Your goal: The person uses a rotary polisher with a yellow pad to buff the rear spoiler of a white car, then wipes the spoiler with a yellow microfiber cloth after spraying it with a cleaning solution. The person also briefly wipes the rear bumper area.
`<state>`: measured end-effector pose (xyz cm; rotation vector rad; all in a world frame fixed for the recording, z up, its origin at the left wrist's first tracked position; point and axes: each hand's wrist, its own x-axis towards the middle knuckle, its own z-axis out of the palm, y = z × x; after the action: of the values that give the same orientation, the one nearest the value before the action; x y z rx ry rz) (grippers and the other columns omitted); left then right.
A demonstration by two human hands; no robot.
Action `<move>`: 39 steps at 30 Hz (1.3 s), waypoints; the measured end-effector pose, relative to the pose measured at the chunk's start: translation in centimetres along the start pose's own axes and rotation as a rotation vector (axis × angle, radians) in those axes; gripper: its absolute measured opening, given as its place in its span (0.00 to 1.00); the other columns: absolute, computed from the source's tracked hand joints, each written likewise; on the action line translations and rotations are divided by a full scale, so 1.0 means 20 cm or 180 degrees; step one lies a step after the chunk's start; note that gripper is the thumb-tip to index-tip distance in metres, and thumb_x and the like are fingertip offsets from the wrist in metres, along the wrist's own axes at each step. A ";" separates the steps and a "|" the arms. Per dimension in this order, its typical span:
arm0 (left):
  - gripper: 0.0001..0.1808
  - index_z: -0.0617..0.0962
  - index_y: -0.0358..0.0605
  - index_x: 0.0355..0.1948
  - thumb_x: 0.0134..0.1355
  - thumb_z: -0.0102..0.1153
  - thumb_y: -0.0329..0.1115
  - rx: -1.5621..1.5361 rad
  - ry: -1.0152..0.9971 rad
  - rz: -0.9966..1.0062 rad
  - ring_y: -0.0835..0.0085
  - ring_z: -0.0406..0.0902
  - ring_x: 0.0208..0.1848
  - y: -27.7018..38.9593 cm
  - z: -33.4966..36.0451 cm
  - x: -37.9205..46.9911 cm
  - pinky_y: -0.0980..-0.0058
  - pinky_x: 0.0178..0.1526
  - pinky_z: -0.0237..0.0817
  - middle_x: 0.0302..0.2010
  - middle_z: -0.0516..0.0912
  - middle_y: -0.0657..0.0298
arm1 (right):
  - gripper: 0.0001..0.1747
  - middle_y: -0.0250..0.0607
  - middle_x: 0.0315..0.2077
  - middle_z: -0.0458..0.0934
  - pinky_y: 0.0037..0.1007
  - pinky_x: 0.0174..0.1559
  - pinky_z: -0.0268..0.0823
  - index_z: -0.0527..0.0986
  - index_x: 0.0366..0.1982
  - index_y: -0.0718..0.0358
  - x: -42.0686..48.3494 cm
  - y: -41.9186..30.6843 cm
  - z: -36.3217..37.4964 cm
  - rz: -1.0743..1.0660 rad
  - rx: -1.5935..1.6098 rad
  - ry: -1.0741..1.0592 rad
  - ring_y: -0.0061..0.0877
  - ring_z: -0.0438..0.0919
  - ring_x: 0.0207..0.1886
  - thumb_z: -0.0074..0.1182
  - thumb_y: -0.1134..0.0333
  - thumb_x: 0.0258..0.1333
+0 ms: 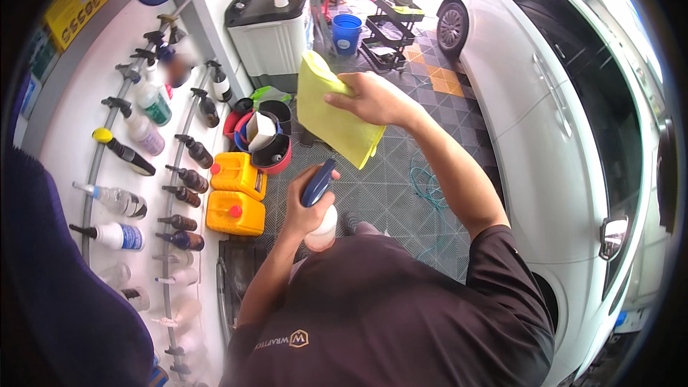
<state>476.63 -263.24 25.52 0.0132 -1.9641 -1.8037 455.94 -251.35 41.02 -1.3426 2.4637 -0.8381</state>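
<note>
My left hand (307, 199) is wrapped around a spray bottle (322, 228) just in front of my shirt. Its trigger head (318, 183) is dark blue, and the translucent body holds a pale liquid. Further forward, my right hand (371, 98) grips a folded yellow-green microfiber cloth (336, 113) by its upper edge, thumb on the near face. The cloth hangs in the air above and beyond the bottle, apart from it. Most of the bottle's upper body is hidden by my left fingers.
A white car (537, 134) stands along the right. Spray bottles hang from wall rails (171, 193) at left, above yellow jerrycans (234, 214) and buckets (273, 153). Ahead are a washing machine (269, 43), a blue bucket (346, 35) and a black trolley (388, 35). A teal hose (427, 185) lies on the tiled floor.
</note>
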 end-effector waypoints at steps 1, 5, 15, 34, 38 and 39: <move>0.14 0.83 0.35 0.41 0.52 0.58 0.24 0.0084 -0.0093 -0.0006 0.73 0.83 0.40 -0.01 0.00 0.01 0.73 0.47 0.72 0.38 0.86 0.61 | 0.31 0.60 0.37 0.88 0.46 0.47 0.78 0.82 0.52 0.70 0.00 -0.01 0.00 -0.0009 0.0051 -0.0018 0.50 0.89 0.42 0.59 0.45 0.70; 0.09 0.82 0.37 0.36 0.53 0.59 0.25 -0.0198 -0.0077 -0.0109 0.78 0.79 0.34 -0.08 0.01 0.02 0.75 0.39 0.69 0.33 0.85 0.63 | 0.31 0.60 0.36 0.87 0.45 0.47 0.78 0.82 0.52 0.70 0.02 -0.02 0.01 -0.0063 0.0105 -0.0086 0.49 0.89 0.41 0.59 0.45 0.70; 0.05 0.82 0.38 0.34 0.57 0.59 0.26 -0.0420 0.0665 -0.0183 0.79 0.79 0.32 -0.04 -0.27 0.16 0.77 0.38 0.70 0.28 0.83 0.66 | 0.31 0.58 0.33 0.87 0.45 0.44 0.77 0.82 0.49 0.69 0.02 0.03 0.01 -0.0378 0.0152 -0.0205 0.49 0.88 0.38 0.58 0.43 0.71; 0.03 0.80 0.40 0.32 0.56 0.62 0.26 0.0424 0.0308 0.0003 0.79 0.76 0.28 0.22 -0.24 0.14 0.76 0.34 0.67 0.26 0.80 0.67 | 0.25 0.43 0.32 0.82 0.35 0.43 0.73 0.79 0.47 0.72 0.14 0.12 -0.03 -0.0552 0.0644 0.0337 0.25 0.79 0.35 0.46 0.53 0.83; 0.11 0.80 0.36 0.39 0.54 0.56 0.24 0.0206 0.0172 0.0203 0.76 0.79 0.40 0.27 -0.17 0.07 0.77 0.45 0.69 0.37 0.81 0.63 | 0.26 0.34 0.31 0.80 0.31 0.42 0.72 0.79 0.47 0.71 0.20 0.16 -0.02 -0.0317 0.0853 0.0479 0.19 0.76 0.35 0.46 0.52 0.83; 0.13 0.81 0.36 0.42 0.54 0.55 0.24 0.0134 0.0204 0.0303 0.75 0.80 0.42 0.29 -0.16 0.06 0.77 0.48 0.70 0.40 0.82 0.62 | 0.26 0.34 0.31 0.80 0.31 0.42 0.72 0.79 0.47 0.72 0.22 0.17 -0.03 -0.0328 0.0805 0.0424 0.18 0.76 0.35 0.46 0.52 0.83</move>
<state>478.36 -265.77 31.46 -0.0087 -1.9247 -1.6810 450.80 -253.27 39.91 -1.3695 2.3001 -1.2541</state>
